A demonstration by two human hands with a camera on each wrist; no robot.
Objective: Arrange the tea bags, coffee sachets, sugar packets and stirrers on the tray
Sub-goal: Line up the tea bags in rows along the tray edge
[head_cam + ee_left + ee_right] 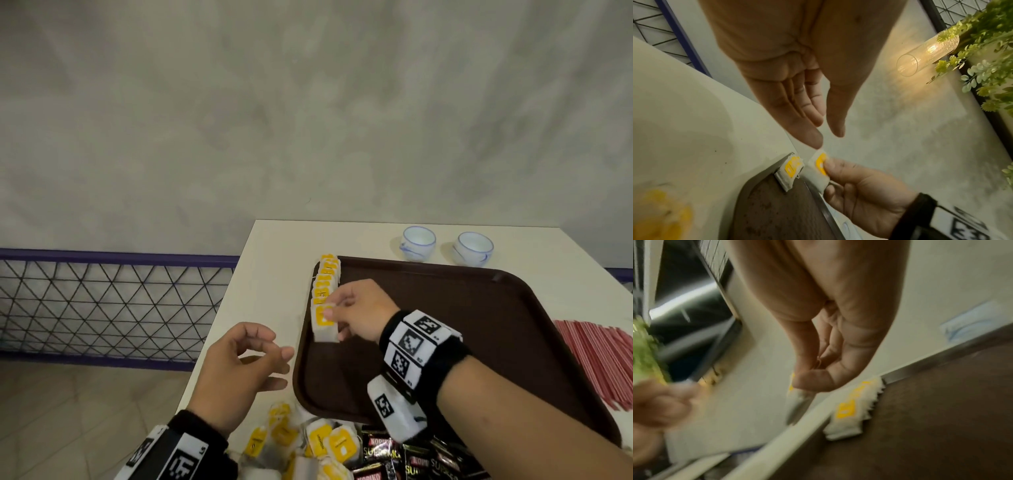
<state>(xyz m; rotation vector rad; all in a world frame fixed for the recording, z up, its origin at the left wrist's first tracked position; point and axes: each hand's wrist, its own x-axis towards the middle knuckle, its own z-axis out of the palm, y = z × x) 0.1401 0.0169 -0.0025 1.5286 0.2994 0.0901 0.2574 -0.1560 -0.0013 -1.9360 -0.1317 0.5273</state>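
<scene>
A row of yellow-labelled tea bags (325,279) stands along the left rim of the brown tray (479,342). My right hand (332,313) pinches one more tea bag (323,322) at the near end of that row; in the right wrist view, thumb and fingers close on this tea bag (797,395) beside the row (853,412). My left hand (279,346) hovers over the table just left of the tray, fingers relaxed and empty. Loose tea bags (308,442) and black coffee sachets (394,455) lie at the near edge. Red stirrers (596,363) lie right of the tray.
Two white cups (418,242) (472,248) stand behind the tray on the white table (274,246). The table's left edge drops to a wire-mesh railing (102,301). Most of the tray floor is bare.
</scene>
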